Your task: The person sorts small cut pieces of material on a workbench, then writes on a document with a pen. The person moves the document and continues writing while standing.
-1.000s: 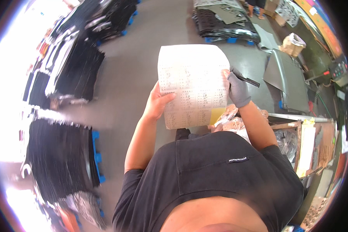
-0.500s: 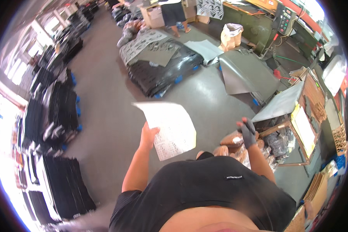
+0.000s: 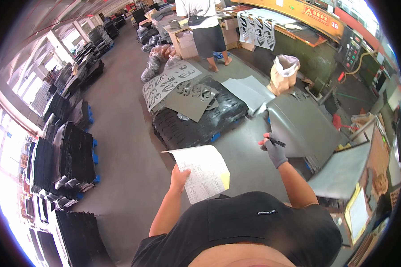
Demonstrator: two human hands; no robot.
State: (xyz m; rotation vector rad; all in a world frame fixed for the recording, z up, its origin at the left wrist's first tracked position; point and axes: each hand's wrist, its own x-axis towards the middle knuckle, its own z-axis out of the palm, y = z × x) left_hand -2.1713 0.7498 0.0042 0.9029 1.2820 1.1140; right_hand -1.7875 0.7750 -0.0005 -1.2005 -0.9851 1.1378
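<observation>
A white sheet of paper [image 3: 205, 171] covered in writing, with a yellow patch at its right edge, is held upright in front of my chest. My bare left hand [image 3: 180, 179] grips it by its left edge, thumb on the front. My right hand [image 3: 274, 149], in a grey glove that leaves some fingertips bare, is raised apart from the paper. Its fingers are closed round a black pen [image 3: 277, 142] that points to the right. Beyond it lies a stack of dark grey sheets [image 3: 298, 122].
A pallet of black sheets [image 3: 200, 122] with cut-out scraps stands ahead. Another person [image 3: 205, 31] stands by a table at the back. A paper sack [image 3: 284, 73] is beside a green machine [image 3: 305, 58]. Black stacks [image 3: 75, 151] line the left; a tilted board [image 3: 341, 171] is at right.
My view has shifted, so more of the far area and the person there shows. My right hand has come up and away from the wrapped bundles; the pen now shows clearly.
</observation>
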